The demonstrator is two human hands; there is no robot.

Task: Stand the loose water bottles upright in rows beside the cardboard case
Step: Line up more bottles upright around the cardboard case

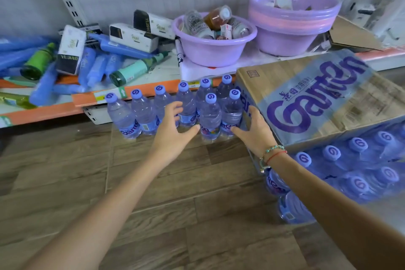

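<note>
Both arms are out over the wood-look floor [153, 215], reaching toward the upright water bottles [186, 105] lined up just left of the cardboard case [306, 94]. Count them: 6 stand in the back row along the foot of the shelf [43, 114], and 2 more stand in front at the right end, so 8 purple caps in all. The left hand [173, 129] is spread wide, fingers fanned across the fronts of the middle bottles of the back row and thumb stretched out toward the front-row bottle [210, 116]; whether the thumb tip is touching it I cannot tell. The right hand [255, 131] is open too, fingers apart and lying against the corner of the case, thumb pointing in at the bottle next to the case [232, 114], with beaded and red-thread bracelets [274, 153] at the wrist. Neither hand is closed around anything. The case carries big purple lettering and sits tilted on a shrink-wrapped pack of bottles [350, 171]. Up on the shelf, 2 lilac basins, one [212, 50] full of small containers and one [291, 26] set in a stack, with tissue boxes [70, 50] and blue tubes [92, 70] strewn to the left.
</note>
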